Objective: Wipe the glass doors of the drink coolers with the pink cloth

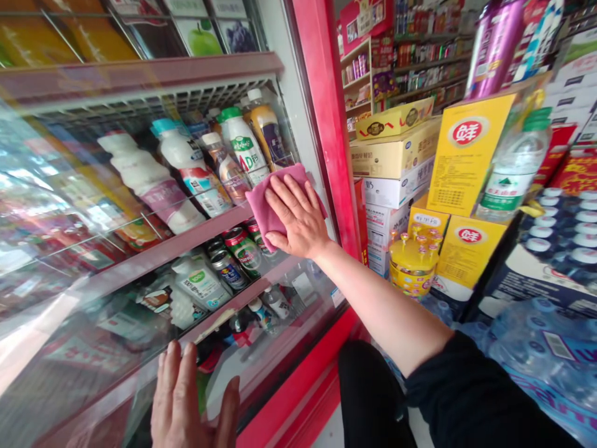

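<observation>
Cloth (262, 205) under R hand (301, 223)

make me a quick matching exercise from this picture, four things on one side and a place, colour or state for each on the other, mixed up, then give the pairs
Things
1. right hand
2. outer upright fridge frame
3. large clear bottle
4. left hand

Matches
A. just right of a tall yellow box in the view
B. at the bottom edge of the picture, fingers pointing up
C. spread over a pink cloth
D. red in colour

Pairs: 1-C, 2-D, 3-A, 4-B
</observation>
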{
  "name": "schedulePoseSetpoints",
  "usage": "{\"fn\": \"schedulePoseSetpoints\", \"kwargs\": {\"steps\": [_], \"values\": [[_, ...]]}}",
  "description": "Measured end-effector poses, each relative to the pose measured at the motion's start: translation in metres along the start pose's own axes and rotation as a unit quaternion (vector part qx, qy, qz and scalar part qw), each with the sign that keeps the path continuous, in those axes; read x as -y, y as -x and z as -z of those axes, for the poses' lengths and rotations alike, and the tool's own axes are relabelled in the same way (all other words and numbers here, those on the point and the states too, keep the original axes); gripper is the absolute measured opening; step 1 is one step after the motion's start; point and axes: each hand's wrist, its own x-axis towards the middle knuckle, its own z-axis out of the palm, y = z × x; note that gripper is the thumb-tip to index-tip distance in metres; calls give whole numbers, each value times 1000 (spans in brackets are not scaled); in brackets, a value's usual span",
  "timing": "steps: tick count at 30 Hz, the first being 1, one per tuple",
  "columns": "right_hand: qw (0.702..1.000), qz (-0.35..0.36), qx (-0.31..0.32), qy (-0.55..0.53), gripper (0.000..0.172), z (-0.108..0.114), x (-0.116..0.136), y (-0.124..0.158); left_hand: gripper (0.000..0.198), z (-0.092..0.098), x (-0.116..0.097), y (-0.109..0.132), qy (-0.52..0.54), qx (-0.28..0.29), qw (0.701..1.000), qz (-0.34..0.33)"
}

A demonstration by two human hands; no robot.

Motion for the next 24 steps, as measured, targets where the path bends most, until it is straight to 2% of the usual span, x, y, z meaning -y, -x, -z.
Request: {"fn": "schedulePoseSetpoints", "kwargs": {"steps": [5, 8, 11, 14, 18, 21, 24], "values": [[999, -15, -40, 0, 89, -7, -21, 18, 90, -5, 2, 6, 14, -7, 1000, 9], [995, -83, -51, 1, 93, -10, -23, 34, 88, -8, 8, 12, 18, -21, 1000, 9], [983, -171, -61, 21, 92, -16, -12, 45, 89, -9, 15, 14, 24, -31, 999, 3], [961, -259, -88, 28, 89, -24, 17, 48, 88, -7, 21, 13, 30, -40, 999, 9], [935, -339, -105, 22, 90, -32, 75, 44, 89, -2, 26, 12, 39, -52, 998, 14], [945, -317, -80, 12, 91, -32, 122, 42, 89, 4, 30, 16, 39, -53, 998, 18], [965, -257, -56, -8, 90, -33, 168, 43, 89, 10, 33, 22, 32, -53, 998, 23]]}}
